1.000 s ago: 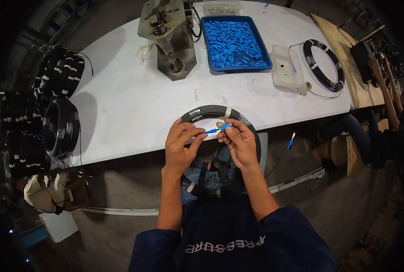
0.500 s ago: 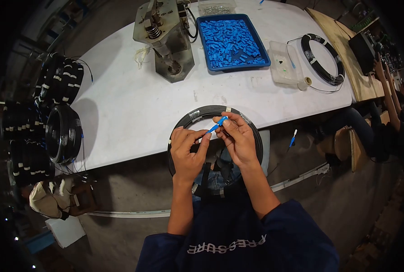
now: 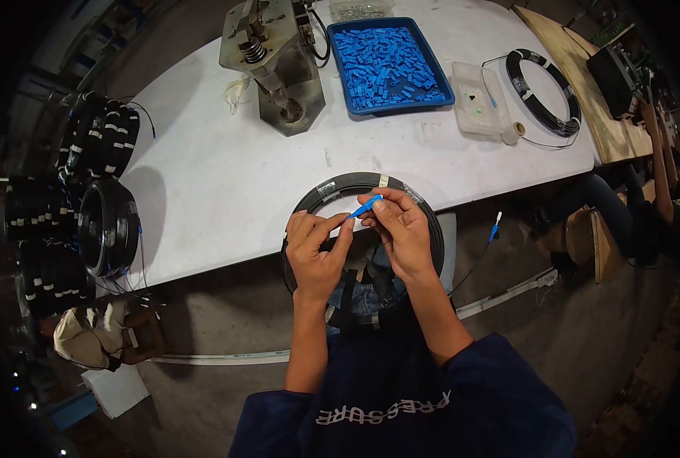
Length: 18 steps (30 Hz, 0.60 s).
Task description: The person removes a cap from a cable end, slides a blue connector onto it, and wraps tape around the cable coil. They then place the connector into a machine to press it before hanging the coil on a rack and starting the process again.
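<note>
A blue fibre-optic connector (image 3: 365, 206) is held between my two hands above a coil of black cable (image 3: 345, 182). My left hand (image 3: 314, 248) is closed, pinching the narrow tail end of the connector between thumb and forefinger. On the other end, the thumb and fingers of my right hand (image 3: 405, 237) grip the wider blue body. The coil rests partly on the table's front edge and partly over my lap, behind my wrists. A second blue connector with a white tip (image 3: 495, 227) hangs off to the right on a thin black cable.
A blue tray (image 3: 399, 111) of small blue housings stands at the back beside a metal press (image 3: 290, 84). To its right are a clear plastic box (image 3: 479, 114) and another cable coil (image 3: 519, 84). Stacked black coils (image 3: 111, 229) line the left. A co-worker's arm (image 3: 655, 145) shows far right.
The connector's blue body and tail now lie in one straight line; before, a white part showed between them. My right fingers have shifted slightly, and the view has moved a little.
</note>
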Available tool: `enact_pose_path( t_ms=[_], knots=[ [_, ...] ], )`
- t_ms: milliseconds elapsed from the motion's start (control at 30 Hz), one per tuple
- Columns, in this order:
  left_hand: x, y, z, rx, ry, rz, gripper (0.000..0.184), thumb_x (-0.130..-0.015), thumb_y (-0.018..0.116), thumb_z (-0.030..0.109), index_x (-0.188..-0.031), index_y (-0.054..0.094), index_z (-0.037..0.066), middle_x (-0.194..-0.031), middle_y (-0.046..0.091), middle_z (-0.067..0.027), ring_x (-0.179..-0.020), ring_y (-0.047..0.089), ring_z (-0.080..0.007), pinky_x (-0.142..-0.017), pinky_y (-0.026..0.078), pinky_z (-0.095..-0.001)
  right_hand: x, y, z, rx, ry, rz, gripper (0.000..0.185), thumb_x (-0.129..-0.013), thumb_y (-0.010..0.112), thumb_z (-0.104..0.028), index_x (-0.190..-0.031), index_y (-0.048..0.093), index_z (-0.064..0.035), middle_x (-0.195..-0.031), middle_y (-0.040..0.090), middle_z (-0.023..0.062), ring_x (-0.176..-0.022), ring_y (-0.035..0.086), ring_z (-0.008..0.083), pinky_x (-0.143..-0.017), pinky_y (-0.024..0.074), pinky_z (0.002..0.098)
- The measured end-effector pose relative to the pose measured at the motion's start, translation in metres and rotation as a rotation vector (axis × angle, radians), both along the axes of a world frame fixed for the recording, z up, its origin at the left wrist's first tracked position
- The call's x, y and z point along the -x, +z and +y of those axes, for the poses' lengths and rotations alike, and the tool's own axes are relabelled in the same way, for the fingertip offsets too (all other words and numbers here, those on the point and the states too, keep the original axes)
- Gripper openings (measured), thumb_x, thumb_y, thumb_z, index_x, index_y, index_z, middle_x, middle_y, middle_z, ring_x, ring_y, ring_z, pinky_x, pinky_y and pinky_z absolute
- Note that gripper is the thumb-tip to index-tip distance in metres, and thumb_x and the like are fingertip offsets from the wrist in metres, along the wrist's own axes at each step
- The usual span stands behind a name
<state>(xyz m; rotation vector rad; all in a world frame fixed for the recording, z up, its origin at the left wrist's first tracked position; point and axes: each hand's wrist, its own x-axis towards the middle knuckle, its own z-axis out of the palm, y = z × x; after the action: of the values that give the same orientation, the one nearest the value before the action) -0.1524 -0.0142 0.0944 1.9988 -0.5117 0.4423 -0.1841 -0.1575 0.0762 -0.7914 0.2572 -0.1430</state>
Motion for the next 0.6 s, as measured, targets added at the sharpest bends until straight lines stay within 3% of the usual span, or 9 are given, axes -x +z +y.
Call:
enact_pose_path(
  t_ms=[200,600],
  knots=[
    [0.0003,0.0023,-0.0013,0.010,0.015,0.011,0.013,-0.075,0.079,0.009,-0.086,0.075,0.005,-0.062,0.048,-0.0008,-0.061,0.044,-0.0158,-0.066,0.035,-0.0319,-0.0011,-0.0025,0.0011,0.000,-0.001,-0.001,0.023,-0.098,0.057,-0.007,-0.119,0.054,0.0018,-0.111,0.066,0.0166,-0.088,0.066,0.0136,-0.080,0.0556,0.0250],
    [0.0026,0.0040,-0.0010,0.099,-0.053,0.130,0.010,-0.077,0.077,0.002,-0.086,0.074,0.001,-0.062,0.050,0.0002,-0.064,0.039,-0.0120,-0.058,0.030,-0.0272,-0.0002,0.0011,0.0061,-0.125,0.003,0.011,0.026,-0.099,0.057,-0.010,-0.122,0.052,0.0008,-0.115,0.065,0.0173,-0.095,0.065,0.0166,-0.084,0.0548,0.0285]
  ],
)
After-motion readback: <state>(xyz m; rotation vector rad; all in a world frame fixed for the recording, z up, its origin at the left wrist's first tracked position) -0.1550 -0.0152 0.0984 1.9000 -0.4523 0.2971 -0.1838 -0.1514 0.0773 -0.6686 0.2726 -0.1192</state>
